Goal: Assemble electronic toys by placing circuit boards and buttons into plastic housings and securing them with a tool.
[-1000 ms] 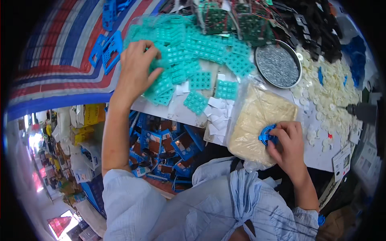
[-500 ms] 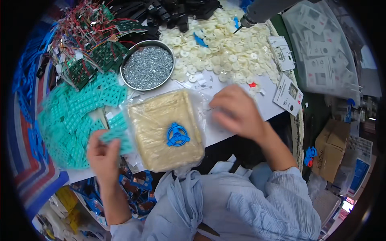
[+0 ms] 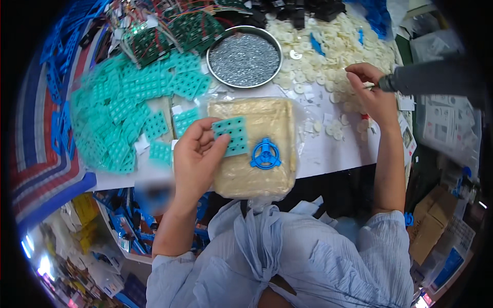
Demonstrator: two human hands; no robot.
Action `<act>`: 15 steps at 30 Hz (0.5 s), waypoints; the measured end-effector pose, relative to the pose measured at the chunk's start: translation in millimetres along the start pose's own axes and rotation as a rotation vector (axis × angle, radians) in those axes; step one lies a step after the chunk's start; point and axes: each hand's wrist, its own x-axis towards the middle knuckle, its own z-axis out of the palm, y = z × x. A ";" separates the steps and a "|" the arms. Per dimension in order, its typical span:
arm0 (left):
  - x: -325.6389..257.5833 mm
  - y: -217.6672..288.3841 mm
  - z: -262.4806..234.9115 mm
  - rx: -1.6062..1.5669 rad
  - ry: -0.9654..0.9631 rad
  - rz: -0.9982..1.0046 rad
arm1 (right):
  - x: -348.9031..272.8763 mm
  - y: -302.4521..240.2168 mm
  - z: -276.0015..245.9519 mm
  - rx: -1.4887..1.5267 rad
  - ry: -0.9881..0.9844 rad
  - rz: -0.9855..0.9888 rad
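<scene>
Teal dotted sheet pinched by left fingers; right fingers, hold unclear, near discs.

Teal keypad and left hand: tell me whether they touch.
Touching. The head view shows the left hand pinching the teal keypad at its left side, thumb overlapping its face.

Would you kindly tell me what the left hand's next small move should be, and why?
Perhaps ease the teal pad right toward the blue wheel: the left hand holds the pad left of it in view, and the wheel lies unheld on the tan bundle.
</scene>
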 end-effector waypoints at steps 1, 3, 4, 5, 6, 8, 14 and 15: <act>0.7 -1.7 0.5 -0.022 -0.008 0.003 | 1.7 -5.0 -1.6 -0.025 -0.002 -0.009; 1.0 -3.1 -1.2 -0.043 -0.019 0.005 | 2.8 -6.2 -0.8 -0.051 0.016 -0.033; 1.1 -3.4 -1.2 -0.044 -0.022 0.005 | 3.0 -5.3 -2.8 -0.044 0.010 -0.043; 1.3 -3.5 -1.3 -0.046 -0.027 0.004 | 3.2 -4.8 -5.6 -0.037 0.006 -0.051; 1.8 -3.5 -1.6 -0.054 -0.031 0.008 | 2.7 -3.6 -8.3 -0.030 0.002 -0.058; 2.0 -3.8 -1.8 -0.071 -0.034 0.017 | 0.1 -0.5 -10.3 0.037 0.044 -0.039; 1.4 -5.5 -6.0 -0.098 -0.039 0.018 | -26.0 -28.9 -15.5 0.590 0.528 -0.146; 0.8 -4.8 -6.4 -0.117 -0.042 0.013 | -33.0 -38.8 -15.9 0.728 0.625 -0.143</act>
